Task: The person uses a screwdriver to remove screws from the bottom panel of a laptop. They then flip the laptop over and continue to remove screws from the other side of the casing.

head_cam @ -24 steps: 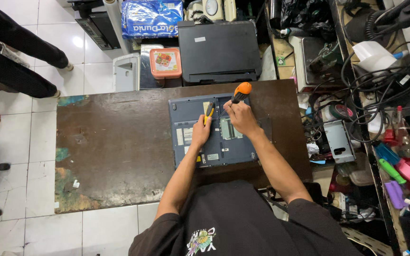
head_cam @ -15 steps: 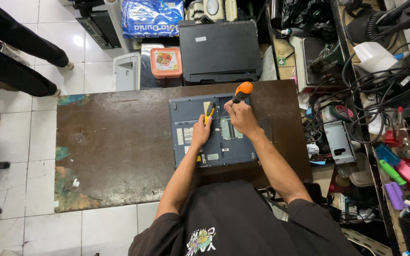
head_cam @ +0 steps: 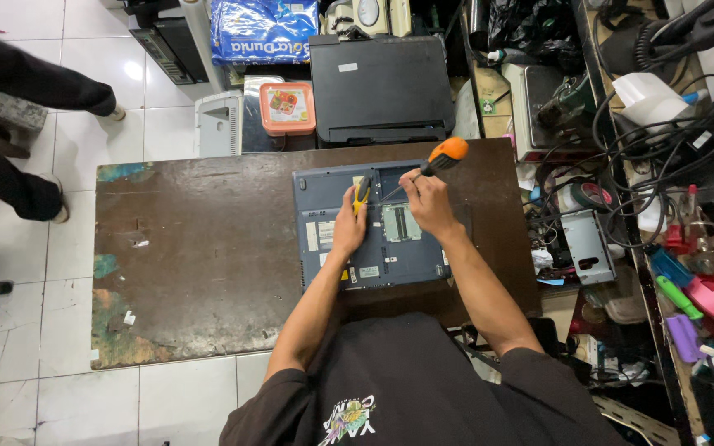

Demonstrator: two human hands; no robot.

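Person in a black printed shirt is leaning over a dark brown counter (head_cam: 208, 264); its top is worn, scuffed, with patches of green and pale paint flaking along the left edge.

A blue-grey laptop (head_cam: 373, 227) is lying upside down on the counter's right half, flat, rectangular, hard plastic shell. One bay is showing a pale, ridged metal plate near the middle; small white labels are dotting the base.

Left hand (head_cam: 349, 227) is pressing down on the laptop's underside, fingers curled shut around a small yellow-and-black tool (head_cam: 362, 192) that is sticking up past the knuckles toward the far edge.

Right hand (head_cam: 429, 202) is closing tightly around a screwdriver (head_cam: 435, 163); the rounded orange handle is jutting out up and to the right, the thin dark shaft is slanting down-left to the laptop's base near the far edge. Whether the tip is sitting in a screw, I cannot tell.

Behind the counter: a boxy black printer (head_cam: 380, 78), matte plastic; an orange lunchbox (head_cam: 287, 107) with rounded corners beside it; a glossy blue bag (head_cam: 262, 29) further back.

To the right, a crowded shelf (head_cam: 663, 206) is carrying tangled black cables, a grey metal bracket, and bright green, red and purple plastic pieces.

Floor is glossy white tile (head_cam: 51, 264). Another person's dark-trousered legs (head_cam: 18, 91) are standing at upper left, well apart from the counter.
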